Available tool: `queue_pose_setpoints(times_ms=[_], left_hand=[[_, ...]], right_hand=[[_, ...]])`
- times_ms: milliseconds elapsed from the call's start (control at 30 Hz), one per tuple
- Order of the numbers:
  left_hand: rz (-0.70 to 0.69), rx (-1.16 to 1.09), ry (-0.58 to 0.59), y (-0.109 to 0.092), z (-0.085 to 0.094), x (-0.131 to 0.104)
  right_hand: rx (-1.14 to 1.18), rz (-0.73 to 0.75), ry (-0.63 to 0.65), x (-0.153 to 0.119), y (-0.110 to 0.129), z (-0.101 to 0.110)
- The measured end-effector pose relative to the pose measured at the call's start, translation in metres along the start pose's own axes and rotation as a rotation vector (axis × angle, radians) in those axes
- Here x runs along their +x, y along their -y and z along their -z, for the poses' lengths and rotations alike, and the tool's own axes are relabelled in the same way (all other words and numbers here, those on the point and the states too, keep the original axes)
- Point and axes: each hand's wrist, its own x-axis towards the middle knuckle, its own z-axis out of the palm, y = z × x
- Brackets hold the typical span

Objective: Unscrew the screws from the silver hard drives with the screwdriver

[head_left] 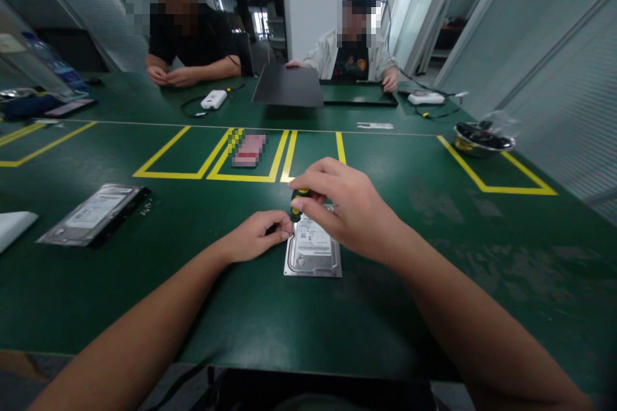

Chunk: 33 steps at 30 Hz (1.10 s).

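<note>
A silver hard drive (315, 263) with a white label lies flat on the green table in front of me. My right hand (354, 209) is over its far part, closed round the short black-and-yellow handle of a screwdriver (295, 213). The handle points down toward the drive's left edge; where its tip meets the drive is hard to see. My left hand (263, 234) rests at that same edge, thumb and fingers pinched together just below the handle. What they hold, if anything, is too small to make out.
On the left lies another hard drive (96, 209), with a few tiny screws (146, 207) beside it. A pink packet (249, 149) sits inside yellow tape. A metal bowl of dark items (482, 140) stands at right. Across the table, one person holds a dark panel (289, 87); another sits with hands together.
</note>
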Motion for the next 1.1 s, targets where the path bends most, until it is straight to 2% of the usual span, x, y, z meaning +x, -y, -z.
queue_pose_setpoints(times_ms=[133, 300, 600, 800, 1100], left_hand=[[0.003, 0.008, -0.012, 0.001, -0.001, 0.000], [0.014, 0.002, -0.001, -0.002, -0.001, 0.000], [0.026, -0.001, 0.000, -0.003, -0.002, -0.001], [0.019, 0.038, -0.011, -0.001, -0.003, -0.001], [0.058, 0.041, -0.001, -0.004, -0.001, -0.001]], right_hand=[[-0.017, -0.001, -0.018, 0.002, 0.001, -0.002], [0.028, 0.098, 0.009, 0.003, 0.000, -0.002], [0.097, 0.166, -0.011, 0.004, -0.004, -0.009], [0.078, 0.137, -0.070, 0.004, -0.001, -0.012], [0.115, 0.223, -0.010, 0.004, -0.003, -0.013]])
